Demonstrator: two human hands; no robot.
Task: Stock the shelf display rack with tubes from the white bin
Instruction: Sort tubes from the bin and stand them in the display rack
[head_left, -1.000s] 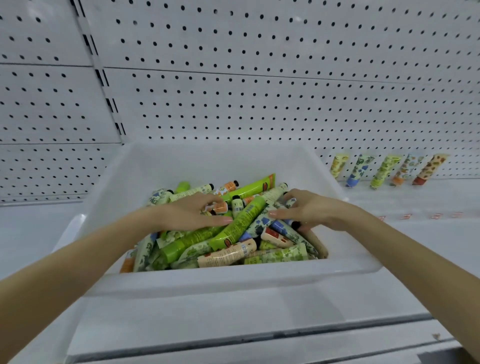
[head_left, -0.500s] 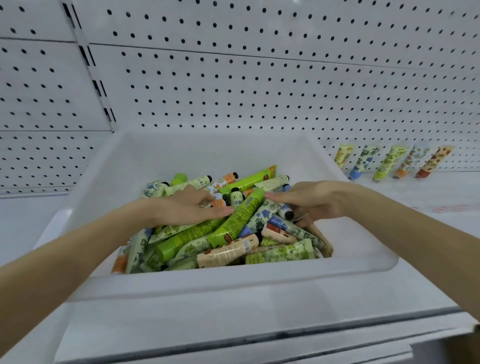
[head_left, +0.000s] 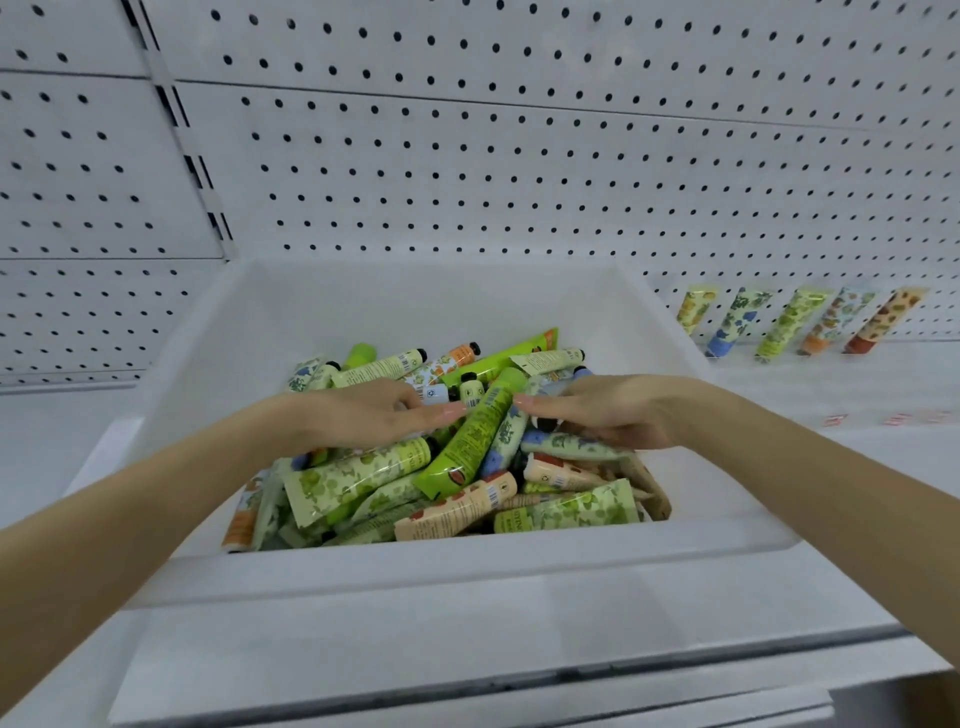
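The stocking is barely begun, by my judgement. Five printed soft plastic tubes (head_left: 789, 322) stand in a row on the white metal shelf (head_left: 831, 467), caps down. They lean against the white perforated back panel (head_left: 519, 182), well to the right of the bin. The rest of the shelf on that side shows no tubes.

The one large white plastic bin (head_left: 467, 561) sits on the shelf in front of the person. It holds a loose heap of tubes (head_left: 363, 478) in green, cream, orange and blue prints. They overlap too much for a true count; perhaps two dozen or more show.

Both hands are inside the bin on top of the heap. The left hand (head_left: 374, 415) and the right hand (head_left: 597, 410) lie flat with straight fingers. Their fingertips nearly meet over a bright green tube (head_left: 467, 441), and neither grasps a tube. Nearly the whole heap is left to move.
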